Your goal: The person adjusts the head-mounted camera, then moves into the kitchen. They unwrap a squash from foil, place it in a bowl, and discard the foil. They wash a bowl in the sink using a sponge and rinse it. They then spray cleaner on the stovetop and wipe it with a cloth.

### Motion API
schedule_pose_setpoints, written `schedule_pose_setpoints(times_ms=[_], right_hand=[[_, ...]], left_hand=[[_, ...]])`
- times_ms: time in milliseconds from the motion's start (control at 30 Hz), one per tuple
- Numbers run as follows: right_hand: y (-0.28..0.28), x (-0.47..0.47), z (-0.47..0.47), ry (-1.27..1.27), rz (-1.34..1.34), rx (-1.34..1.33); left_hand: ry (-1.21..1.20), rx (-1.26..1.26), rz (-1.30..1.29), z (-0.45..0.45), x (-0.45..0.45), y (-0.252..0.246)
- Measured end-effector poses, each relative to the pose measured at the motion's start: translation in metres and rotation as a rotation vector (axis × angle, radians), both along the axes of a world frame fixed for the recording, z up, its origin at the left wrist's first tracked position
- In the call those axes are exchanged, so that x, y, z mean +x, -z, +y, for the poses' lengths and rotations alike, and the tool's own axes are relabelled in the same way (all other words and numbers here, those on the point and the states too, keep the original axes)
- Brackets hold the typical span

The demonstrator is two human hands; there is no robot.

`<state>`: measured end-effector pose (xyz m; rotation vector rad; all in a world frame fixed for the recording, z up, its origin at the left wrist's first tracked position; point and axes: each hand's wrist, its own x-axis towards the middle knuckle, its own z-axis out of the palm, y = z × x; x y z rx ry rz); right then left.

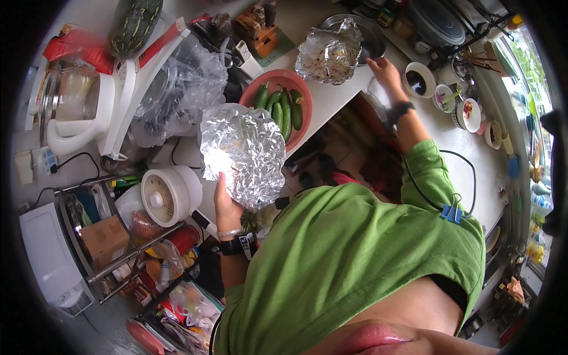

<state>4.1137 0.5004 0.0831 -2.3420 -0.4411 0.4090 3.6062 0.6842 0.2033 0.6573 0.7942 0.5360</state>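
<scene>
My left hand (227,199) holds a crumpled, roughly round piece of aluminium foil (244,155) by its lower left edge. The foil's shiny face is turned up, and it partly covers a pink plastic basket (306,126) of several green cucumbers (286,113). On the counter, my right hand (386,74) reaches to the near rim of a round metal tray (373,37). Whether its fingers grip the rim or only touch it is not clear. A second crumpled foil (329,53), with brownish stains, lies over the tray's left side.
A bowl of dark liquid (417,82) and several small bowls line the counter by the window. Left of the basket are a clear plastic bag (191,84), a wooden knife block (262,37) and a white kitchen appliance (84,106). A loaded shelf rack (133,253) stands at lower left.
</scene>
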Motion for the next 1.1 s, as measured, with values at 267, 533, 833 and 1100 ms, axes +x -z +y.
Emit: schedule_pose_setpoints(times_ms=[267,533,833,1100], right_hand=[[0.060,0.009,0.071,0.207,0.356,0.231],[0.026,-0.031,0.068,0.281,0.644,0.376],[0.022,-0.044,0.089,0.228,0.876,0.560],[-0.042,-0.073,0.041,-0.008,0.922,1.085]], left_hand=[[-0.035,-0.059,-0.041,-0.005,0.017,0.005],[-0.013,-0.101,-0.092,-0.007,0.028,-0.002],[-0.042,-0.075,-0.099,-0.013,0.028,-0.005],[-0.035,-0.038,-0.173,-0.012,0.036,-0.023]])
